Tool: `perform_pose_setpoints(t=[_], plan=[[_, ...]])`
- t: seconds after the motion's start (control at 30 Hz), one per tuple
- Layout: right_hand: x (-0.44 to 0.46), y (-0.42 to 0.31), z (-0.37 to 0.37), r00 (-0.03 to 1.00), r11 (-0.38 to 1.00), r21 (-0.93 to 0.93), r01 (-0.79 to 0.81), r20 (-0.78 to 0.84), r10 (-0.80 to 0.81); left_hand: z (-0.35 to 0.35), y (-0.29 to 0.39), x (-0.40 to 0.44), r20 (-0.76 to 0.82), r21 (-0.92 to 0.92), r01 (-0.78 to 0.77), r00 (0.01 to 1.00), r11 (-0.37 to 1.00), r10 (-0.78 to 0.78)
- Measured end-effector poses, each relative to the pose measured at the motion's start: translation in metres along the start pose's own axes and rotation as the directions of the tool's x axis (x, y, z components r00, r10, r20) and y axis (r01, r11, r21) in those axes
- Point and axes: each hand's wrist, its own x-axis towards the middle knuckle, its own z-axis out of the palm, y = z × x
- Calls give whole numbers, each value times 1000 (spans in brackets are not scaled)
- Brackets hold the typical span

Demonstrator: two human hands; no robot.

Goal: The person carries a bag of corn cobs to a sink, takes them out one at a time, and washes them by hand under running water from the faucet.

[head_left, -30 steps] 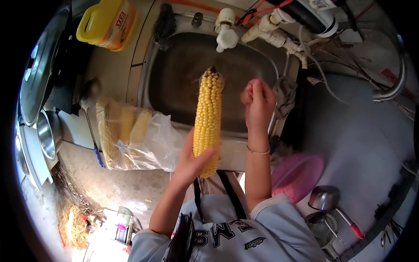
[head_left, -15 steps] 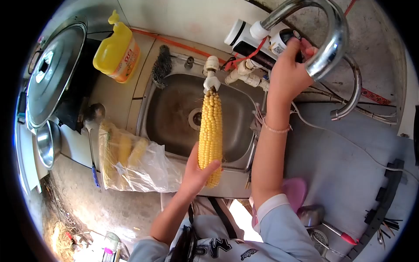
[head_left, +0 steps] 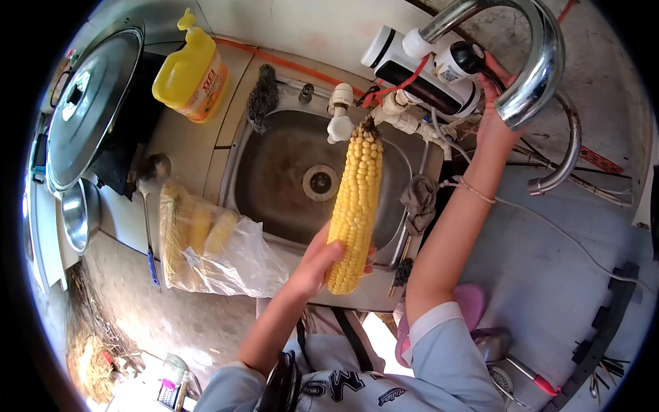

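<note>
A peeled yellow corn cob [head_left: 358, 199] is held by my left hand [head_left: 321, 261], its fingers wrapped round the lower end. The cob tilts over the sink [head_left: 274, 192], its dark tip pointing up and slightly right, near the white tap [head_left: 340, 123]. At the upper right, my right hand [head_left: 495, 103] is closed round the black lever handle [head_left: 473, 60] of the white faucet unit [head_left: 429, 75]. The curved chrome spout [head_left: 546, 62] hides part of that hand. No stream of water shows at either outlet.
Left of the sink lies a plastic bag [head_left: 233, 257] with corn cobs. A ladle [head_left: 149, 226], a yellow detergent bottle [head_left: 192, 75] and a lidded pot [head_left: 93, 103] stand farther left. A steel scrubber [head_left: 263, 96] and a grey rag [head_left: 419, 199] lie at the sink's edges.
My left hand has moved the cob right, tilting its top rightward. My right hand has shifted right and slightly down, from the top of the black handle to its lever.
</note>
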Motion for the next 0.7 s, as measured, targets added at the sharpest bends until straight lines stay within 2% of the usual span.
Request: perform_pose_setpoints(t=[0.13,0.2,0.23,0.33,0.4,0.47,0.5,0.53,0.57,0.6,0.63,0.67,0.7], plan=[[4,0,-3,999,997,-54,48,22,-47,5,0,8,-40,-61,8,999,998,-11],[6,-2,2,995,1000,20,20,96,-22,5,1,10,-35,-12,14,999,1000,-14],[8,-2,2,990,998,6,59,126,-59,7,1,11,-38,-13,13,999,1000,-13],[8,3,-2,994,995,46,84,66,-87,8,-2,12,-38,-36,-2,999,999,1],[4,1,-1,994,996,24,82,66,-84,4,-7,13,3,-157,-23,1000,987,24],[-11,-11,1,998,997,76,-15,67,10,4,-7,16,-10,-124,-45,999,991,44],[-27,-20,14,992,999,43,-8,-123,13,4,-7,18,-24,-93,-66,998,993,64],[-41,-19,21,933,999,25,35,-358,-23,5,-6,19,-31,-105,-76,997,992,73],[-61,-23,18,918,989,-140,54,-382,-104,6,-4,19,-77,-27,-107,992,994,105],[-82,-17,10,890,1000,-16,-21,-455,12,5,-3,19,-120,57,-133,983,990,139],[-103,-9,2,847,990,114,-88,-515,135,3,-4,18,-128,54,-140,981,989,146],[-125,-4,4,879,880,420,-222,-304,367,1,-7,18,-253,160,-171,945,972,208],[-147,-3,11,857,663,649,-373,-32,514,-1,-9,18,-363,267,-179,891,947,272]])
